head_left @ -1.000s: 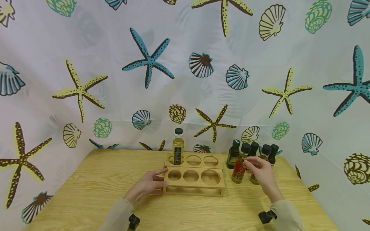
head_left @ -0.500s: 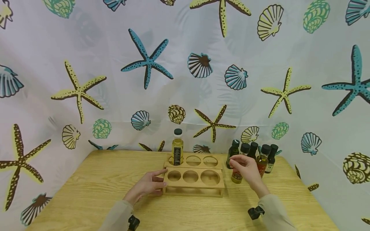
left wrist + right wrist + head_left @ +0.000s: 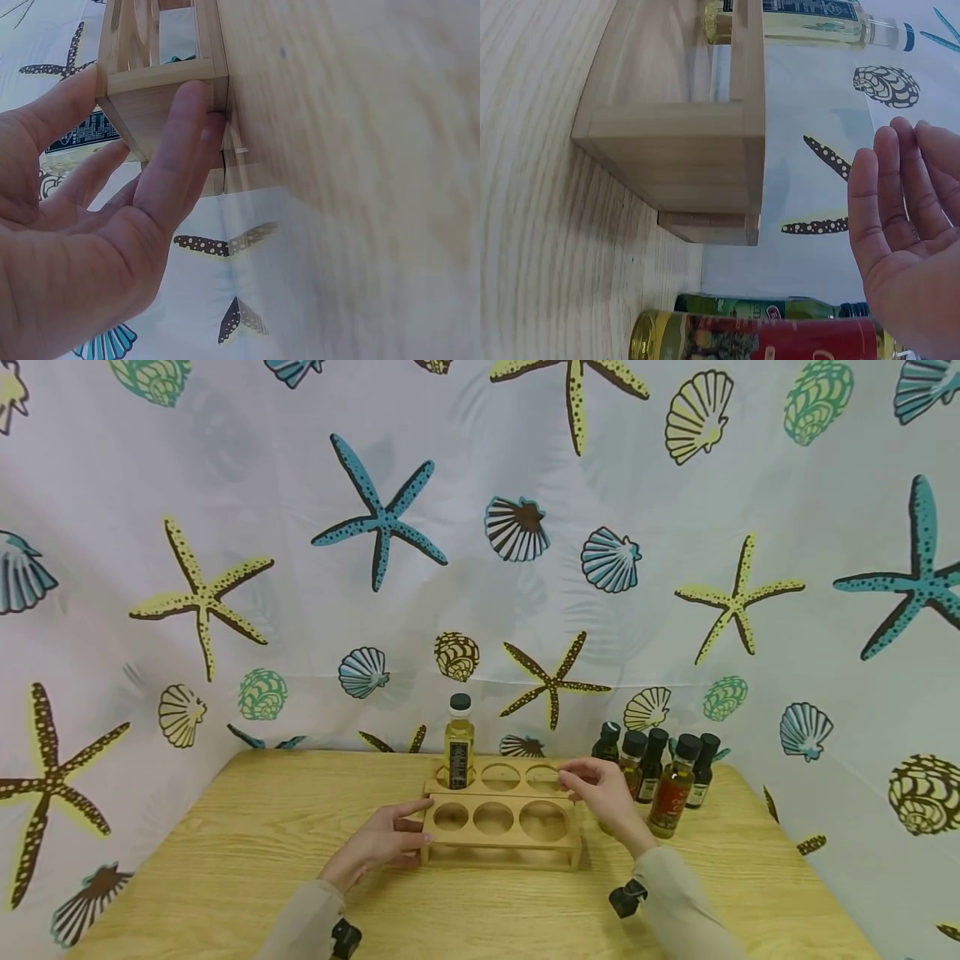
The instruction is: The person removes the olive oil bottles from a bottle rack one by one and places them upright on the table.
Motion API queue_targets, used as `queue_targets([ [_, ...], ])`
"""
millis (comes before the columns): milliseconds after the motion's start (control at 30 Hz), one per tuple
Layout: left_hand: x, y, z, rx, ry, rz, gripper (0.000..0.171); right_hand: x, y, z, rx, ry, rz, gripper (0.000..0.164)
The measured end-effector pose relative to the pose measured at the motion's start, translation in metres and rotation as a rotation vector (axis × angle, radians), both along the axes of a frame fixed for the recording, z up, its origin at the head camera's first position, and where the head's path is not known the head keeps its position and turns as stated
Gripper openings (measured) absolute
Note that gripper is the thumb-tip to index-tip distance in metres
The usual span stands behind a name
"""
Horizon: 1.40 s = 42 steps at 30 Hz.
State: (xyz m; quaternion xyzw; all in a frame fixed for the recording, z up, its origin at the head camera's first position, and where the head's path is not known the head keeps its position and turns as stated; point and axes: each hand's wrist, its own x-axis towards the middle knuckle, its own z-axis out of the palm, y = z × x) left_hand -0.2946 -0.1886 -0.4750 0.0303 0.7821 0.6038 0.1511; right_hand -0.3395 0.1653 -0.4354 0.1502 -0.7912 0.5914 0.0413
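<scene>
A wooden two-tier bottle rack (image 3: 498,839) with round holes stands on the table. One bottle of pale yellow oil (image 3: 459,752), dark-capped and black-labelled, is upright in its back left hole. My left hand (image 3: 382,839) touches the rack's left end; the left wrist view has its straight fingers (image 3: 172,150) along the end panel. Over the right part of the back tier hovers my right hand (image 3: 603,793), overlapping the back right hole in the head view. In the right wrist view its fingers (image 3: 892,187) are extended, nothing in them.
Right of the rack several bottles stand close together: a dark green bottle (image 3: 606,745), a red-labelled bottle (image 3: 672,793), another red-labelled one (image 3: 780,341) partly behind my right hand, and slim dark bottles (image 3: 702,772). A shell-and-starfish curtain (image 3: 480,593) hangs behind the table (image 3: 315,793).
My right hand has moved left from beside the bottles to over the rack's right part, uncovering the front red-labelled bottle. My left hand has stayed at the rack's left end.
</scene>
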Motion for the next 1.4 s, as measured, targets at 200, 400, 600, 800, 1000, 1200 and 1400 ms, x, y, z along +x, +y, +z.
queue_targets([
  [200, 0.001, 0.001, 0.001, -0.001, 0.003, 0.012, 0.068, -0.006, -0.015, 0.0, -0.035, -0.05, 0.01, 0.024],
  [400, 0.002, 0.002, 0.001, 0.003, 0.007, 0.007, 0.068, -0.012, -0.026, -0.001, -0.134, -0.162, 0.007, 0.029],
  [600, 0.002, 0.001, -0.002, 0.012, 0.025, -0.007, 0.068, -0.021, -0.037, -0.004, -0.206, -0.249, 0.012, 0.029],
  [800, 0.002, 0.0, -0.002, 0.016, 0.024, -0.017, 0.069, -0.028, -0.051, -0.007, -0.234, -0.282, 0.037, 0.023],
  [1000, 0.001, -0.002, -0.001, 0.004, 0.043, -0.011, 0.068, -0.032, -0.067, -0.009, -0.245, -0.279, 0.068, 0.028],
  [1200, 0.0, -0.002, -0.002, 0.01, 0.034, -0.015, 0.069, -0.034, -0.081, -0.011, -0.173, -0.275, 0.067, 0.03],
  [1400, 0.0, -0.001, -0.002, 0.016, 0.027, -0.013, 0.068, -0.035, -0.093, -0.003, -0.114, -0.269, 0.074, 0.032],
])
